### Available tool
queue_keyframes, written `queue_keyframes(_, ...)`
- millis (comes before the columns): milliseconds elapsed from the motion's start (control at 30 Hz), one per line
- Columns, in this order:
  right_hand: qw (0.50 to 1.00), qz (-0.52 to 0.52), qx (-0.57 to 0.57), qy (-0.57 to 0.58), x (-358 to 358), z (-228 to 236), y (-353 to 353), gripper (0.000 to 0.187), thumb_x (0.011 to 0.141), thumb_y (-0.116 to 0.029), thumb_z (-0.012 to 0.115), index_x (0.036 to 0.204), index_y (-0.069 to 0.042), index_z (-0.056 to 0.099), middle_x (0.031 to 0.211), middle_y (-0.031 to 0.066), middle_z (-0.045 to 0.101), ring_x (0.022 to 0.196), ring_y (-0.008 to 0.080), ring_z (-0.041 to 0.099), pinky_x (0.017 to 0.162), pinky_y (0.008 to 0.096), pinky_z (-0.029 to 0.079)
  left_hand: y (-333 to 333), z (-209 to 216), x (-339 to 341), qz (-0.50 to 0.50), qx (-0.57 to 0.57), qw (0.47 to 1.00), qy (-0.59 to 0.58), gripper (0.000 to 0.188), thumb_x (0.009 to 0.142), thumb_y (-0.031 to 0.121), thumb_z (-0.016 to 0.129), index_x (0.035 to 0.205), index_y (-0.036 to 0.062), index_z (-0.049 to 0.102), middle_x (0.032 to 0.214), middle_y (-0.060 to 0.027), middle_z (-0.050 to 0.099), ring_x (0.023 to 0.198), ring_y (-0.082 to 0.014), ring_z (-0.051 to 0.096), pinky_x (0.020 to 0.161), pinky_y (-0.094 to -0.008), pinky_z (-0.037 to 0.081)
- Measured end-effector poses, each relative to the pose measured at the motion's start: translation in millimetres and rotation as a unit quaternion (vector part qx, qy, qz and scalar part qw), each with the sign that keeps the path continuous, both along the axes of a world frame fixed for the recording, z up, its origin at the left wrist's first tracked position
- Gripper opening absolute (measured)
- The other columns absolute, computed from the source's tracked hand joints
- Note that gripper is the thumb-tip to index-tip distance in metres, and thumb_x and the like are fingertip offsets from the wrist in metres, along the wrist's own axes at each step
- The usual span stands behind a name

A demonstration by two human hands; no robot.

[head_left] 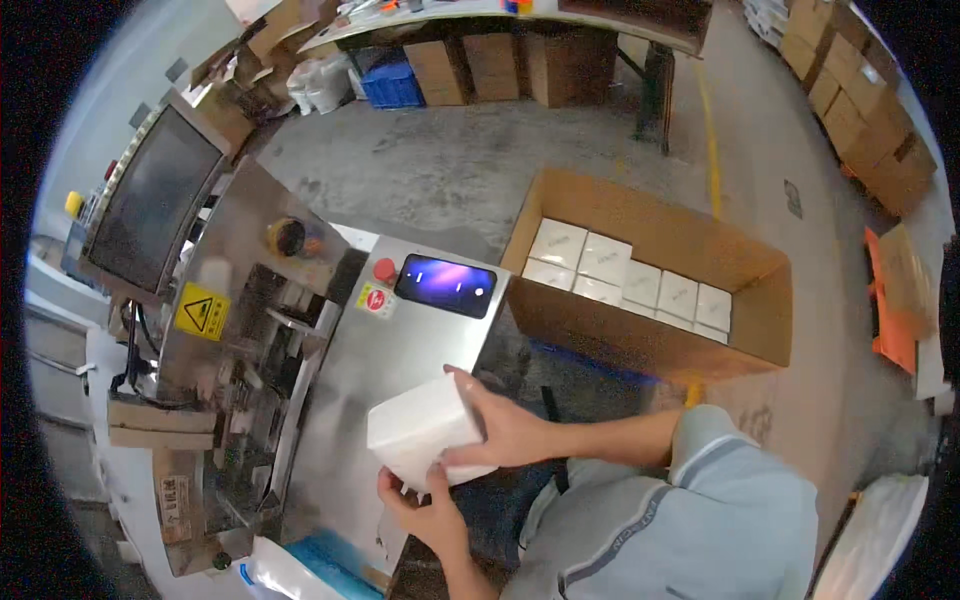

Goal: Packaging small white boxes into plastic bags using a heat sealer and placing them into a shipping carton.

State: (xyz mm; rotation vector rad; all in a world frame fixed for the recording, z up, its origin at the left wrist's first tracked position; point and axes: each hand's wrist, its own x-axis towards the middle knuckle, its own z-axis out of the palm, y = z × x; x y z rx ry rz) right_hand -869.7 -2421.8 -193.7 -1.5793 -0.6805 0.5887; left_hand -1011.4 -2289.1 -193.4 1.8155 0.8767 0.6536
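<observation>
As left hand (428,508) and right hand (505,428) grip it, the tilted white box (415,432) looks smooth.

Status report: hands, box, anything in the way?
Left hand, right hand: both gripping box. White box tilted, over table. Phone on table, apart from box.

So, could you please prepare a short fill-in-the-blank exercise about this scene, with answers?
1. The left hand and right hand hold a box coloured ____.
2. In the picture, the red button sits to the ____ of the phone.
3. The larger warning sticker is mostly ____.
4. The open carton stands to the ____ of the phone.

Missing words: white; left; yellow; right.
</observation>
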Motion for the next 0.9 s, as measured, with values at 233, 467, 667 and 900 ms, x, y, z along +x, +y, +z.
queue_keyframes(233, 0.943, -0.265, -0.082, 0.183, 93, -25, -133, 0.041, 0.081, -0.024, 0.081, 0.111, 0.000, 0.067, 0.097, 0.0099, 0.072, 0.084, 0.0179, 0.069, 0.078, 0.0338, 0.057, 132, 20, -10, 0.124, -0.229, 0.946, -0.192, 0.050, 0.097, 0.013, 0.061, 0.139, -0.0055, 0.042, 0.129, -0.0184, 0.057, 0.113, -0.0260, 0.061, 0.097, -0.0378, 0.052)
queue_keyframes(467, 0.902, -0.408, -0.056, 0.129, 223, -145, -356, 0.065, 0.087, -0.032, 0.076, 0.132, 0.009, 0.052, 0.116, 0.0140, 0.066, 0.097, 0.0206, 0.065, 0.085, 0.0361, 0.053, 260, -20, -2, 0.186, -0.223, 0.917, -0.275, 0.047, 0.093, 0.017, 0.068, 0.130, -0.0040, 0.048, 0.112, -0.0137, 0.063, 0.101, -0.0247, 0.064, 0.091, -0.0396, 0.055)
queue_keyframes(667, 0.883, -0.384, -0.095, 0.252, 202, -138, -333, 0.049, 0.085, -0.029, 0.075, 0.120, 0.002, 0.063, 0.105, 0.0098, 0.070, 0.086, 0.0214, 0.068, 0.076, 0.0363, 0.057, 288, -32, -1, 0.094, -0.240, 0.959, -0.119, 0.043, 0.101, 0.028, 0.056, 0.131, -0.0015, 0.053, 0.135, -0.0156, 0.056, 0.130, -0.0247, 0.051, 0.109, -0.0356, 0.044)
queue_keyframes(900, 0.873, -0.240, -0.142, 0.399, 217, -245, -419, 0.048, 0.090, -0.051, 0.067, 0.110, -0.008, 0.070, 0.091, 0.0014, 0.071, 0.073, 0.0136, 0.065, 0.063, 0.0286, 0.052, 344, -84, -15, 0.035, -0.297, 0.935, -0.192, 0.034, 0.099, 0.016, 0.059, 0.126, -0.0064, 0.058, 0.117, -0.0124, 0.066, 0.109, -0.0159, 0.063, 0.094, -0.0249, 0.055)
